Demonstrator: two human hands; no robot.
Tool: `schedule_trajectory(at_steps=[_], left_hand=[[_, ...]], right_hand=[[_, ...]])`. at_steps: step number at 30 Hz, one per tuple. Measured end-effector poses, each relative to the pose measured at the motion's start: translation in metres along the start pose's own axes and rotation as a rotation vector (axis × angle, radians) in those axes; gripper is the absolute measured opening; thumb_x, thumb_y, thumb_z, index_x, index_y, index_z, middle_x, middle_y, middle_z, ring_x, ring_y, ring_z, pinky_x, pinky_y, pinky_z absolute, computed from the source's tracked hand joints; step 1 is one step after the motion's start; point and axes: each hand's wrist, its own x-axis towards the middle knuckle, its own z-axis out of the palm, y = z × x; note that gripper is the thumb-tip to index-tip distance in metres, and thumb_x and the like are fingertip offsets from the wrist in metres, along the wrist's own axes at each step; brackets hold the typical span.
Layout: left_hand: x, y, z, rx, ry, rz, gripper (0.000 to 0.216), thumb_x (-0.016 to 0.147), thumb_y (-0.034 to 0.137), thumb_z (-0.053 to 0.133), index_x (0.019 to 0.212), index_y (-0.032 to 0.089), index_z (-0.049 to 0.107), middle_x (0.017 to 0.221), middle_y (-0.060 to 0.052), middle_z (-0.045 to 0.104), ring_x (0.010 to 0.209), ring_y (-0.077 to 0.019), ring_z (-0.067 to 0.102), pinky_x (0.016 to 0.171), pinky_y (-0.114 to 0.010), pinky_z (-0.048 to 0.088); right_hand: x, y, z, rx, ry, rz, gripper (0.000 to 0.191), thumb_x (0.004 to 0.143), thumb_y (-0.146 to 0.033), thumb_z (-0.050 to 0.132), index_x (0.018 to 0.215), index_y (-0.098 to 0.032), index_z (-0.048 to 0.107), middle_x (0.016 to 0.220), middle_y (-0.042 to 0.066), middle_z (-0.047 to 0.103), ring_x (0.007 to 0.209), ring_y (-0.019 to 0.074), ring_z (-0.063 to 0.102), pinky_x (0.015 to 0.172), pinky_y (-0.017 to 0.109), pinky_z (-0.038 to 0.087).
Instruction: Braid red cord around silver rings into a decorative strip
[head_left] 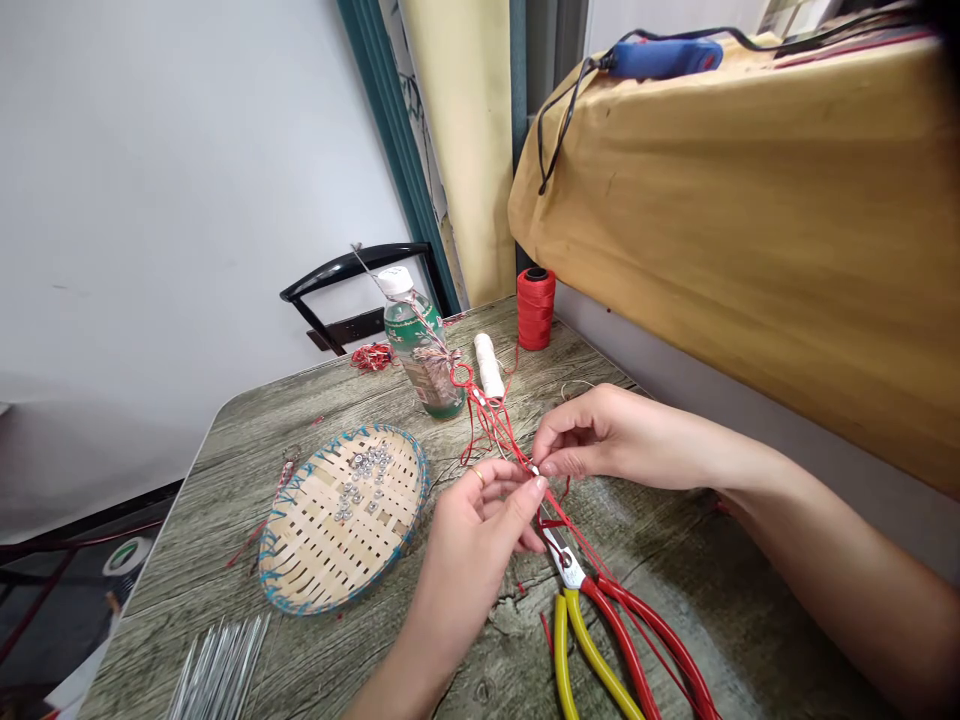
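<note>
We've got red cord [513, 440], a red thread spool [535, 312] w/ blk core [536, 273], a wht thread spool [489, 366], red plier grips [624, 640] & yel. plier grips [561, 650]. Our bamboo tray [330, 555] is tan, criss-cross weave w/ blue rim lacing [421, 460]; our tabletop [360, 660] is grey-brn wood grain.

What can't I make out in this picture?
All in the head view:
Thin red cords: the pinched spot, covered by the left hand and right hand.
Long, thin silver metal rods: near ends, cut off by the bottom edge.
Tiny silver metal pieces on the round woven bamboo tray: exact shape, too small.
</note>
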Motion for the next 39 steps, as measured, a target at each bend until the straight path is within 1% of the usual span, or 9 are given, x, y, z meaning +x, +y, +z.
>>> schedule_trajectory(at_steps=[3, 7, 12, 16, 22, 26, 32, 35, 39], left_hand=[[0.0024, -0.0022, 0.0006, -0.017, 0.038, 0.022, 0.018, 0.074, 0.030, 0.062, 0.082, 0.014, 0.057, 0.063, 0.003, 0.059, 0.048, -0.0051, 0.054, 0.050, -0.016, 0.043], [0.0041, -0.0050, 0.0014, -0.030, 0.053, 0.013, 0.013, 0.072, 0.023, 0.064, 0.078, 0.012, 0.059, 0.061, 0.003, 0.060, 0.047, -0.0044, 0.054, 0.049, -0.015, 0.042], [0.0047, -0.0064, 0.0012, -0.029, 0.065, 0.024, 0.010, 0.072, 0.022, 0.064, 0.074, 0.012, 0.060, 0.060, 0.003, 0.062, 0.047, -0.0045, 0.054, 0.049, -0.015, 0.043], [0.0049, -0.0047, 0.0015, -0.044, 0.081, 0.038, 0.008, 0.071, 0.019, 0.063, 0.069, 0.013, 0.059, 0.062, 0.002, 0.063, 0.047, -0.0044, 0.054, 0.049, -0.015, 0.043], [0.0053, -0.0018, 0.0027, -0.069, 0.104, 0.002, 0.007, 0.070, 0.016, 0.063, 0.066, 0.012, 0.057, 0.057, 0.003, 0.060, 0.047, -0.0049, 0.054, 0.049, -0.015, 0.042], [0.0060, -0.0026, 0.0018, -0.088, 0.089, -0.029, 0.008, 0.070, 0.016, 0.063, 0.069, 0.012, 0.056, 0.060, 0.002, 0.063, 0.047, -0.0051, 0.054, 0.050, -0.016, 0.043], [0.0043, -0.0010, 0.0005, -0.192, 0.078, 0.012, 0.017, 0.075, 0.023, 0.061, 0.088, 0.013, 0.058, 0.069, -0.001, 0.066, 0.054, -0.0082, 0.058, 0.055, -0.020, 0.047], [0.0043, -0.0006, 0.0001, -0.210, 0.118, 0.022, 0.017, 0.073, 0.023, 0.064, 0.085, 0.012, 0.060, 0.068, -0.002, 0.067, 0.054, -0.0079, 0.057, 0.056, -0.020, 0.046], [0.0056, -0.0020, -0.0016, -0.239, 0.109, -0.006, 0.015, 0.070, 0.022, 0.068, 0.080, 0.012, 0.062, 0.066, -0.002, 0.067, 0.054, -0.0075, 0.057, 0.056, -0.020, 0.046]], right_hand=[[0.0001, -0.0020, 0.0022, -0.126, 0.065, -0.004, 0.014, 0.080, -0.025, 0.055, 0.078, -0.015, 0.065, 0.064, -0.004, 0.057, 0.057, 0.0069, 0.045, 0.053, 0.017, 0.034], [0.0003, -0.0008, 0.0042, -0.144, 0.077, 0.013, 0.017, 0.080, -0.028, 0.053, 0.080, -0.016, 0.066, 0.066, -0.003, 0.059, 0.059, 0.0076, 0.047, 0.054, 0.018, 0.034], [0.0026, 0.0026, 0.0066, -0.062, 0.008, 0.070, 0.019, 0.079, -0.025, 0.052, 0.081, -0.014, 0.066, 0.064, -0.002, 0.057, 0.057, 0.0081, 0.045, 0.051, 0.018, 0.033], [0.0048, 0.0038, 0.0086, 0.033, -0.009, 0.107, 0.018, 0.078, -0.021, 0.049, 0.079, -0.012, 0.065, 0.063, -0.002, 0.055, 0.057, 0.0082, 0.044, 0.050, 0.018, 0.034], [0.0063, 0.0043, 0.0083, 0.066, -0.010, 0.112, 0.014, 0.076, -0.019, 0.049, 0.075, -0.012, 0.061, 0.062, -0.002, 0.053, 0.056, 0.0080, 0.043, 0.051, 0.018, 0.034], [0.0057, 0.0056, 0.0064, 0.174, -0.042, 0.107, 0.013, 0.075, -0.016, 0.048, 0.075, -0.012, 0.059, 0.063, -0.002, 0.052, 0.057, 0.0084, 0.045, 0.052, 0.019, 0.036], [0.0058, 0.0054, 0.0056, 0.210, -0.054, 0.101, 0.012, 0.076, -0.015, 0.048, 0.074, -0.012, 0.059, 0.064, -0.002, 0.053, 0.058, 0.0083, 0.046, 0.054, 0.019, 0.037], [0.0060, 0.0039, 0.0049, 0.235, -0.056, 0.113, 0.012, 0.076, -0.015, 0.048, 0.074, -0.012, 0.059, 0.063, -0.002, 0.053, 0.057, 0.0080, 0.046, 0.054, 0.019, 0.039], [0.0058, 0.0032, 0.0042, 0.273, -0.070, 0.116, 0.012, 0.076, -0.016, 0.048, 0.075, -0.011, 0.059, 0.064, -0.002, 0.054, 0.057, 0.0075, 0.048, 0.054, 0.018, 0.039]])
